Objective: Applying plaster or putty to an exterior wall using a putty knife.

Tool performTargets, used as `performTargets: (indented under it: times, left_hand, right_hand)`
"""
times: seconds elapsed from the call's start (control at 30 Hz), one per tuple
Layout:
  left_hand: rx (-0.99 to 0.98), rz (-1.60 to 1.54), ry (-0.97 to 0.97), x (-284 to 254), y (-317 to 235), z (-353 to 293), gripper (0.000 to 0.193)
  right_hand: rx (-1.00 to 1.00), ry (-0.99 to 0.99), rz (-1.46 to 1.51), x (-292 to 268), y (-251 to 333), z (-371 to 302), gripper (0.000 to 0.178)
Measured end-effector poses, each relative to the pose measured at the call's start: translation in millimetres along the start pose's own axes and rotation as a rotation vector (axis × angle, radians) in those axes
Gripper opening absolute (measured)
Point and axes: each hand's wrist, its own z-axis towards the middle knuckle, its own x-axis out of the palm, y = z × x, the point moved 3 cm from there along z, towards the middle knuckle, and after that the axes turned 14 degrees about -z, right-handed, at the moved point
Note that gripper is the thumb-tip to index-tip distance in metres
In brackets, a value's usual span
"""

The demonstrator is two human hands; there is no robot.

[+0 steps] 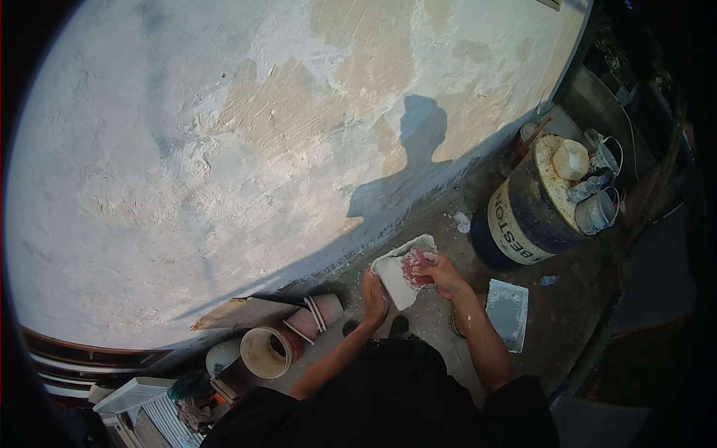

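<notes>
My left hand [375, 300] grips the left edge of a white putty-coated tray [393, 282], shallow and roughly rectangular, held in front of my body above the ground. Over the tray's right side, my right hand [444, 276] is closed on a red handheld piece [415, 269] smeared with white paste. Whether that piece is a scraper or a sponge I cannot tell. Its lower side meets the white paste on the tray. Ahead stands a large wall [246, 149] with uneven white coating and beige patches.
At the right stands a dark blue drum [499, 235] with a pale band, cans and a cup [570, 160] on top. A grey rectangular panel [507, 313] lies by my right forearm. Buckets [254, 367] and a white slatted object [149, 418] are at the lower left.
</notes>
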Motion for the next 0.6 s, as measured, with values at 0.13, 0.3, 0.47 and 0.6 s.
performTargets:
  times: [0.13,0.3,0.47,0.6]
  left_hand:
    - [0.029,0.028,-0.054,-7,-9,0,0.043]
    - [0.070,0.040,-0.141,-32,-22,0,0.043]
    - [0.021,-0.192,-0.223,-57,-39,4,0.045]
    - [-0.026,-0.272,-0.333,-64,-64,6,0.048]
  right_hand:
    - [0.004,0.004,-0.030,5,-5,7,0.031]
    - [0.001,0.059,-0.030,18,-3,24,0.033]
    - [-0.085,0.093,0.009,44,21,39,0.032]
    - [-0.260,-0.013,0.084,54,45,68,0.028]
